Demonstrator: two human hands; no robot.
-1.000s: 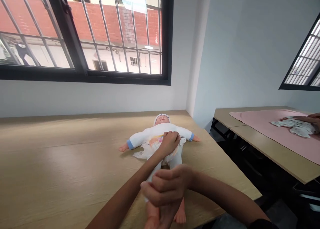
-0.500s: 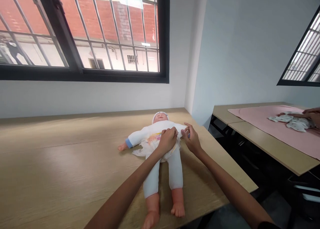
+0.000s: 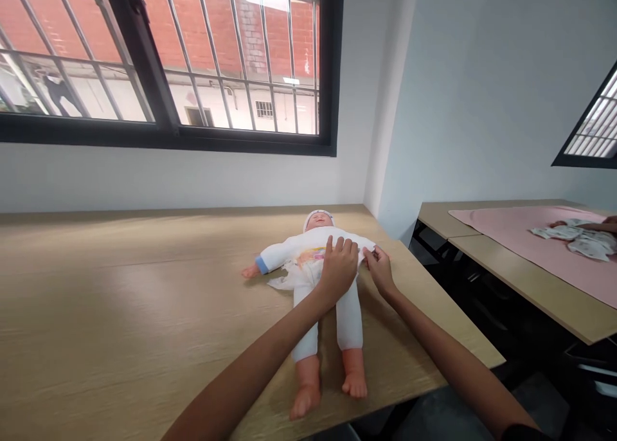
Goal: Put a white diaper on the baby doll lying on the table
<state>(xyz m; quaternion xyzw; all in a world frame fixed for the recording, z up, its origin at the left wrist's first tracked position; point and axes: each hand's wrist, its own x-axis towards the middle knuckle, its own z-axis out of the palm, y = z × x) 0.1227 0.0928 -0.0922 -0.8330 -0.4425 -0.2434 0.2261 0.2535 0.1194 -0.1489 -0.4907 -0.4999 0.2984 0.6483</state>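
A baby doll [image 3: 351,319] in white clothes and a white cap lies on its back on the wooden table [image 3: 144,299], feet toward me. Around its middle is a white diaper [image 3: 288,277] with a coloured print, its left-hand side spread loose. My left hand [image 3: 340,267] lies over the doll's belly on the right side, fingers apart and touching the diaper area. Beside it, my right hand [image 3: 380,266] pinches a white edge at the doll's side. That edge is too small to tell as diaper or clothing.
A second table [image 3: 530,261] at the right bears a pink cloth [image 3: 506,225] with patterned baby clothes [image 3: 590,242]. Another person's hand [image 3: 610,224] is at those clothes. A barred window [image 3: 241,55] is in the wall behind my table.
My left hand has gone from bunched fingers to a flatter, spread pose over the diaper. My right hand's fingers have closed near the doll's side. The view has shifted slightly.
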